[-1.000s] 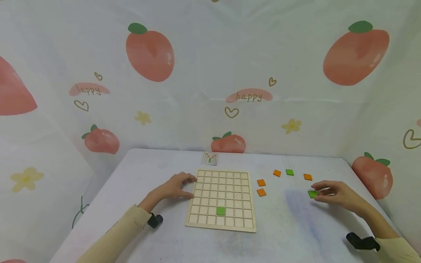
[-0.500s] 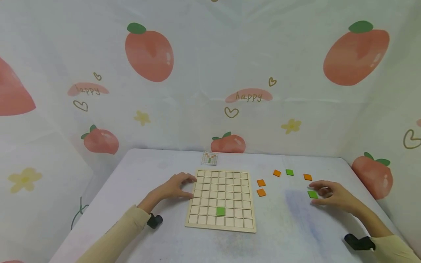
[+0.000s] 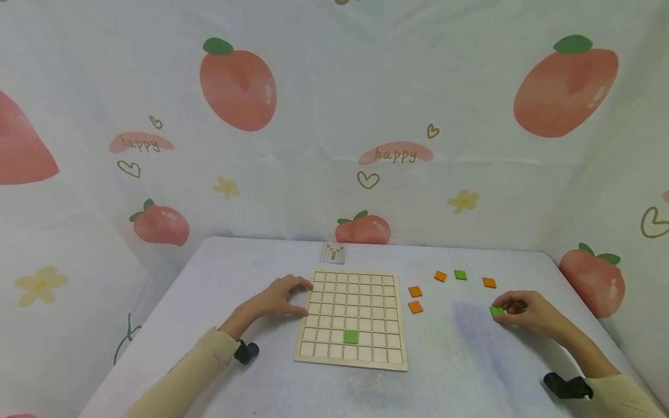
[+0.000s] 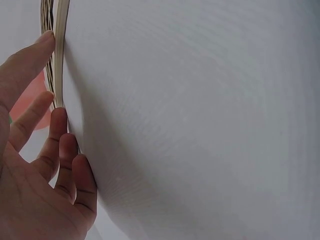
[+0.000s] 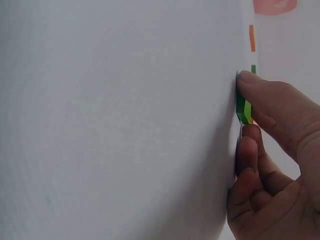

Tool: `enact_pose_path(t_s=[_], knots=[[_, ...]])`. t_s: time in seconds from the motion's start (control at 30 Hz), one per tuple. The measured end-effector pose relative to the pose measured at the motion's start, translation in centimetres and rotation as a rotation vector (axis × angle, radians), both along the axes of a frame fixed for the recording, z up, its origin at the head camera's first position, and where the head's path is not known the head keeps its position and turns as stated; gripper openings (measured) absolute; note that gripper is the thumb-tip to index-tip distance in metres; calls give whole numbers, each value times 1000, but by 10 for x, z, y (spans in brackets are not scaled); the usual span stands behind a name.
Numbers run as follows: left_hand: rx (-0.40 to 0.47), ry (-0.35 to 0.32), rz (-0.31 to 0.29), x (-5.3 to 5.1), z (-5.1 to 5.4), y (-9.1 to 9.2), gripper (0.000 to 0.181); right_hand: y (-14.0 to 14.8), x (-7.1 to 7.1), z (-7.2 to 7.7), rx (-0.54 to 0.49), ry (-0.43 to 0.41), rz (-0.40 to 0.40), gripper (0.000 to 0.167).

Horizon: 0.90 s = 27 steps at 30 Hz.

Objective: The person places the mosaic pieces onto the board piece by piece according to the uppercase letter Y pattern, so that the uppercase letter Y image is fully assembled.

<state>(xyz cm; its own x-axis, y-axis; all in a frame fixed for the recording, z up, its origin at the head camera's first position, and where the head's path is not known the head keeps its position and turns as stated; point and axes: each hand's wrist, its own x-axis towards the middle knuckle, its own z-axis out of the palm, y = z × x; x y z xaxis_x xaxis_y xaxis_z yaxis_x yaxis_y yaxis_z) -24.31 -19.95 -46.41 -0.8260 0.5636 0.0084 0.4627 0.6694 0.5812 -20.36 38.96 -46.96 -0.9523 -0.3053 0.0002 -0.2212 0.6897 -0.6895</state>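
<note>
A square wooden grid board (image 3: 366,305) lies on the white table in the head view, with one green tile (image 3: 351,337) in a cell near its front. Along the board's left edge rests my left hand (image 3: 277,297), thumb and fingers spread and touching the side; in the left wrist view its fingertips meet the board's edge (image 4: 60,55). Over at the right, my right hand (image 3: 530,313) pinches a loose green tile (image 3: 497,312) at table level. The right wrist view has the thumb against this green tile (image 5: 243,107), with the other fingers curled below.
Between the board and my right hand lie several orange tiles (image 3: 415,291) and another green tile (image 3: 460,275). A small patterned card (image 3: 333,252) sits behind the board. A fruit-print cloth (image 3: 292,191) hangs behind the table.
My right hand's thumb and fingers spread around the green tile, then closed in on it. The left hand and the board have stayed in place.
</note>
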Motion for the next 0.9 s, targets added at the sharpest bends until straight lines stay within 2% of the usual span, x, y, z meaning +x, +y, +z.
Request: enact_pose_path(t_s=[0.2,0.4,0.7,0.9], knots=[[-3,11,1,1,1,-1,56,-4,-1,0,22,10,7,24],[-14,13,9,1,1,-1,56,-11,-2,4,-20,36,28,24],[-8,2,10,1,1,-2,56,-29,-6,9,-135,108,116,21],[-11,8,-1,1,1,-2,56,-44,-5,11,-275,78,194,21]])
